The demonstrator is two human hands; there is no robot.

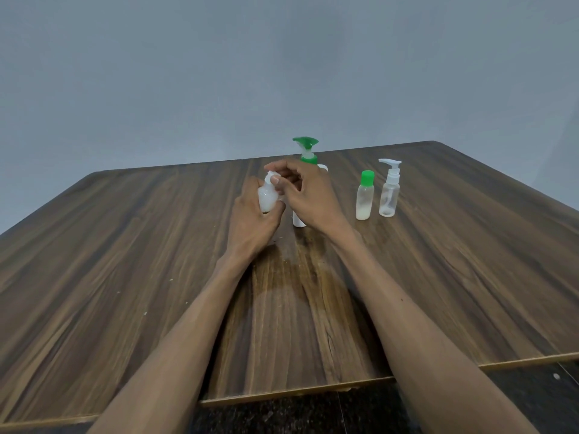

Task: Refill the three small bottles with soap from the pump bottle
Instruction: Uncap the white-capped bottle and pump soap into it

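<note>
Soap whitens the small bottle [267, 195] at frame centre, gripped by the left hand [250, 214]; right hand [305, 191] pinches its cap [272, 176]. Right: green-capped bottle [365, 197] part-filled, clear spray bottle [389, 192] near-empty.

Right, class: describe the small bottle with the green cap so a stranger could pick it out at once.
Start at the wooden table and find the tall pump bottle with the green pump head behind the person's hands. To its right two small bottles stand side by side. The green-capped bottle is the left one, with white soap at its bottom; its neighbour, the clear spray bottle, has a white pump top.
</note>
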